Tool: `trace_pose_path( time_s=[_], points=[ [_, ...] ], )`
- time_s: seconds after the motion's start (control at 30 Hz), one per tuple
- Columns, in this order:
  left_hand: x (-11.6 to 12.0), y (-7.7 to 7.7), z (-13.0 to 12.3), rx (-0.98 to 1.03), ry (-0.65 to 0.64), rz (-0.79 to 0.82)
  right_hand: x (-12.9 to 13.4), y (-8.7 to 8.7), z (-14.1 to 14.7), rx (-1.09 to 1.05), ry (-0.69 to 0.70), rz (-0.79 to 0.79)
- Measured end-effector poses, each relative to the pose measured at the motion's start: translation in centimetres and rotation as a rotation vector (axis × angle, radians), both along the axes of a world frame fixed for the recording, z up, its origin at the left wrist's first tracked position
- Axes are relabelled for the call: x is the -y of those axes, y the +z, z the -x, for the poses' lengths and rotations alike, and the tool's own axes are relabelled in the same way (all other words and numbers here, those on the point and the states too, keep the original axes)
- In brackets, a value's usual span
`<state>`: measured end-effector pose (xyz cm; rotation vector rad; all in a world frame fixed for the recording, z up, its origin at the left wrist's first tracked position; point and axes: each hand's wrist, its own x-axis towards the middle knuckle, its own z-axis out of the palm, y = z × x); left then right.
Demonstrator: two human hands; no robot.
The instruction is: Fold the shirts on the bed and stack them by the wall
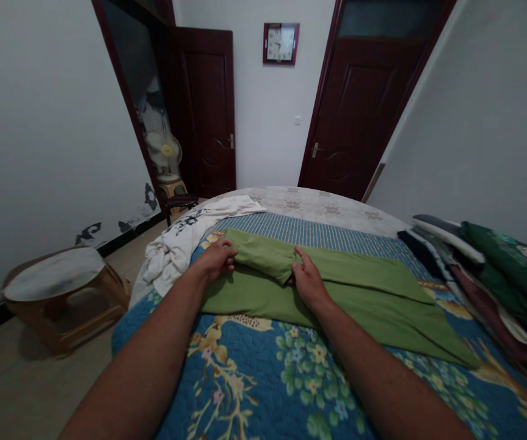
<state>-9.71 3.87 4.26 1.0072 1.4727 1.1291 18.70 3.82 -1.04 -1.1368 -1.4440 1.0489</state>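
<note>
A green garment (373, 275) lies stretched out in a long strip across the blue flowered cloth, with part of its left end folded over. My left hand (218, 259) pinches the folded part at its left edge, fingers closed on the fabric. At the other end of that fold, my right hand (306, 276) grips the fabric, its thumb and fingers around the edge and its index finger pointing forward. The fabric between the two hands is slightly raised and creased.
A crumpled white garment (171, 247) lies at the table's left. Folded clothes (496, 275) are stacked at the right. The round table's far edge (309, 198) curves beyond the cloth. A stool (61, 287) stands on the floor at left.
</note>
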Motion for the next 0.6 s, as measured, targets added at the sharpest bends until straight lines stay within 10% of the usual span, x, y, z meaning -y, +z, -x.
trace_pose_path(
  time_s=[0.6],
  points=[
    [0.6,0.7,0.8,0.167,-0.082,0.017,-0.8,-0.9,0.1,0.057,0.062,-0.049]
  ],
)
